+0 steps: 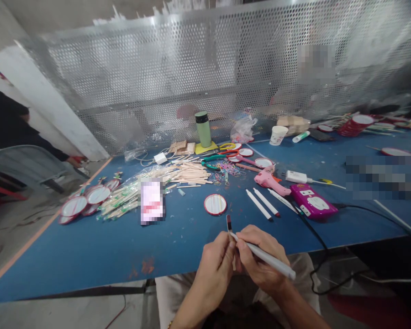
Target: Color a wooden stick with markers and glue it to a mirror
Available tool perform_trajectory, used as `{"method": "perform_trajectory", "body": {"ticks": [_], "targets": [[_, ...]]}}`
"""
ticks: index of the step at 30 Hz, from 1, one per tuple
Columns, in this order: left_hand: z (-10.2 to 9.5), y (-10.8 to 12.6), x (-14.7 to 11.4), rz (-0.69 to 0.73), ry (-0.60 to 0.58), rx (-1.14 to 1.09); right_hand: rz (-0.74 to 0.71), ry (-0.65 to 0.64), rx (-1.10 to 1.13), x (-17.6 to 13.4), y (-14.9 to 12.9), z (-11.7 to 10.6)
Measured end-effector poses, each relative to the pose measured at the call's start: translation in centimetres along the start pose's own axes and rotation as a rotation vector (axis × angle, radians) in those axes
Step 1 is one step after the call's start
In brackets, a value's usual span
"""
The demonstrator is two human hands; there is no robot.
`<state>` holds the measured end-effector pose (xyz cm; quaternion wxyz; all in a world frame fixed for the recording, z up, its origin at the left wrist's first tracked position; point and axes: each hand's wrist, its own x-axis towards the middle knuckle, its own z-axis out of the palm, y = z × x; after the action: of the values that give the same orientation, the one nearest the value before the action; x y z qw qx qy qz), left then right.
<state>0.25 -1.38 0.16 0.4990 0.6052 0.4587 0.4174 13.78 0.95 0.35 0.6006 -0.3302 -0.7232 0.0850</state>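
Observation:
My left hand (214, 269) pinches a thin wooden stick (229, 223) upright at the table's front edge. The stick's upper end is dark reddish-brown, and its lower part is mostly hidden by my fingers. My right hand (262, 258) grips a white marker pen (272, 261) like a writing tool, its tip against or very close to the stick just below the dark part. Beyond my hands a round white disc (215, 204) with a red rim and thin coloured lines lies flat. Two white markers (259, 205) lie to its right.
A pink glue gun (272, 181) and a magenta power strip (312, 201) with cables lie at right. Loose wooden sticks (192, 173), coloured rubber bands (228, 172), pliers (210, 157) and a phone (151, 201) spread leftward. Red-rimmed discs (74, 206) pile at far left. A green bottle (203, 130) stands behind.

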Motion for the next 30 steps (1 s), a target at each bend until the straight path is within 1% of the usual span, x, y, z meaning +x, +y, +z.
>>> {"method": "perform_trajectory", "body": {"ticks": [8,14,25,30], "targets": [[-0.1,0.41,0.18,0.001,-0.008,0.007,-0.008,0.004,0.004,-0.06,0.04,0.25],[-0.16,0.4,0.13,-0.004,0.009,0.043,-0.009,0.009,-0.01,-0.04,0.0,0.18],[-0.15,0.47,0.13,-0.021,-0.009,0.018,0.014,0.006,-0.008,0.02,-0.01,-0.17],[-0.07,0.21,0.13,-0.021,-0.014,0.002,0.001,-0.006,-0.005,-0.03,0.02,-0.12]]}}
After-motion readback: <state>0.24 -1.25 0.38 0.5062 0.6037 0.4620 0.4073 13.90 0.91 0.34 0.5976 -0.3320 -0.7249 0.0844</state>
